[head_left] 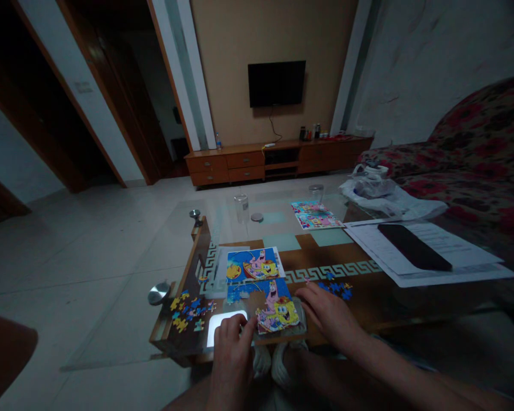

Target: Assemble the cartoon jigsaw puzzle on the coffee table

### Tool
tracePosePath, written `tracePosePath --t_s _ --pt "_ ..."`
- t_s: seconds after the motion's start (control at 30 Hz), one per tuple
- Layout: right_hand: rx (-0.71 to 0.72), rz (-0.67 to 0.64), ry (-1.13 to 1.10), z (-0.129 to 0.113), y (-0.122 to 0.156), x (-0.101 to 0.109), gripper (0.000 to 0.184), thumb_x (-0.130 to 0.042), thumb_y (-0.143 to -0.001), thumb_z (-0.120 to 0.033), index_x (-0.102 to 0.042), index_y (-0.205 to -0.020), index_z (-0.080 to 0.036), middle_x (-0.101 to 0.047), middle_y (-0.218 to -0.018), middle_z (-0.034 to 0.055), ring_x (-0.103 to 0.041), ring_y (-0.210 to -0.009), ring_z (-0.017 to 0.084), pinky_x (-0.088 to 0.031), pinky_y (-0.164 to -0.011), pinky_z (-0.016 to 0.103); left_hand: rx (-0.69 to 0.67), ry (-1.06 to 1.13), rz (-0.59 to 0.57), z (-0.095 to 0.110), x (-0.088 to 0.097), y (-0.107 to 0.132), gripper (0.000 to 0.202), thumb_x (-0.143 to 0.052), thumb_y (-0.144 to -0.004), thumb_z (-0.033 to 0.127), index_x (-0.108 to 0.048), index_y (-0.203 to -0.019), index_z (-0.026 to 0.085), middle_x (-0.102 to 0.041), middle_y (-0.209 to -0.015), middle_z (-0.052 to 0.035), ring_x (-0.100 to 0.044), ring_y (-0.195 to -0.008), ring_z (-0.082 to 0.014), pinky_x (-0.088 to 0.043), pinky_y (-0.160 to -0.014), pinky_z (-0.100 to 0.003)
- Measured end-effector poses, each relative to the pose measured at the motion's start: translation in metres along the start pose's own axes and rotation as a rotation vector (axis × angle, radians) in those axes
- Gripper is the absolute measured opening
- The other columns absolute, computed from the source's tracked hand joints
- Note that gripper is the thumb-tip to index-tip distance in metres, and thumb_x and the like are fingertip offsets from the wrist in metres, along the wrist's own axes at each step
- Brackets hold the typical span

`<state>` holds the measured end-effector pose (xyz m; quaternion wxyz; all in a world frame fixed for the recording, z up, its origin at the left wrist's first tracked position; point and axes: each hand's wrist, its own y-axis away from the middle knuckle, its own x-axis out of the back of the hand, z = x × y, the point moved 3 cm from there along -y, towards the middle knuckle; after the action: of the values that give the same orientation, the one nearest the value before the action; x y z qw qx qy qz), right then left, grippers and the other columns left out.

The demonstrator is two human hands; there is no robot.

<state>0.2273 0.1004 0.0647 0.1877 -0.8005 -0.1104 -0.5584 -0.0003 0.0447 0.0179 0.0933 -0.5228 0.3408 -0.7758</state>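
A partly assembled cartoon jigsaw puzzle (278, 308) lies on the glass coffee table in front of me, its lower left part open. Just above it is a printed reference picture (255, 265) with the same yellow and pink figures. My left hand (233, 342) is at the puzzle's lower left edge, fingers bent and thumb close to the index finger; whatever is between them is hidden. My right hand (328, 314) rests by the puzzle's right edge, fingers stretched out. Loose puzzle pieces (191, 311) lie on the left, and more blue pieces (338, 288) sit beyond my right hand.
Farther back on the glass table (188, 251) stand a clear glass (241, 208), a round lid (257, 217) and another cartoon sheet (317, 216). To the right are papers (462, 251) under a black phone-like slab (413, 246), and a plastic bag (385, 194).
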Motion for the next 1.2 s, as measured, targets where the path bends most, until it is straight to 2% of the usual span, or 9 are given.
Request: tracePosePath --t_s 0.23,0.47,0.77,1.2 --pt "0.007 -0.004 -0.004 0.0001 -0.0001 -0.0005 0.023 -0.044 -0.089 -0.01 -0.063 -0.102 -0.015 -0.062 -0.101 0.0121 -0.062 -0.091 0.026 -0.052 -0.078 0.04 0.026 0.013 -0.012 0.0002 -0.0003 0.0002 0.061 -0.048 -0.06 -0.004 -0.06 -0.114 0.023 -0.056 -0.098 -0.0056 -0.048 -0.085 -0.0202 -0.038 -0.071 -0.031" --pt "0.011 0.015 0.014 0.0 0.0001 0.0005 0.024 -0.044 -0.088 -0.01 -0.063 -0.1 -0.017 -0.063 -0.1 0.0112 -0.063 -0.09 0.025 -0.052 -0.077 0.039 0.015 0.008 -0.015 0.0013 0.0006 -0.0006 0.056 -0.051 -0.063 0.001 -0.059 -0.114 0.022 -0.055 -0.097 -0.0064 -0.048 -0.083 -0.0206 -0.038 -0.07 -0.031" --pt "0.018 0.029 0.005 -0.0005 0.0003 0.0009 0.023 -0.046 -0.087 -0.009 -0.064 -0.1 -0.017 -0.063 -0.101 0.0113 -0.064 -0.089 0.025 -0.052 -0.076 0.039 0.008 -0.001 -0.007 0.0019 0.0014 -0.0011 0.061 -0.048 -0.059 -0.002 -0.059 -0.114 0.022 -0.055 -0.097 -0.0062 -0.048 -0.083 -0.0207 -0.038 -0.07 -0.031" --pt "0.02 0.033 0.029 -0.0003 0.0004 0.0 0.021 -0.047 -0.088 -0.01 -0.063 -0.099 -0.017 -0.064 -0.101 0.0116 -0.064 -0.089 0.025 -0.053 -0.075 0.039 -0.018 -0.012 -0.011 0.0005 0.0009 0.0001 0.057 -0.049 -0.063 0.0 -0.059 -0.115 0.021 -0.056 -0.098 -0.0085 -0.05 -0.084 -0.022 -0.039 -0.069 -0.032"
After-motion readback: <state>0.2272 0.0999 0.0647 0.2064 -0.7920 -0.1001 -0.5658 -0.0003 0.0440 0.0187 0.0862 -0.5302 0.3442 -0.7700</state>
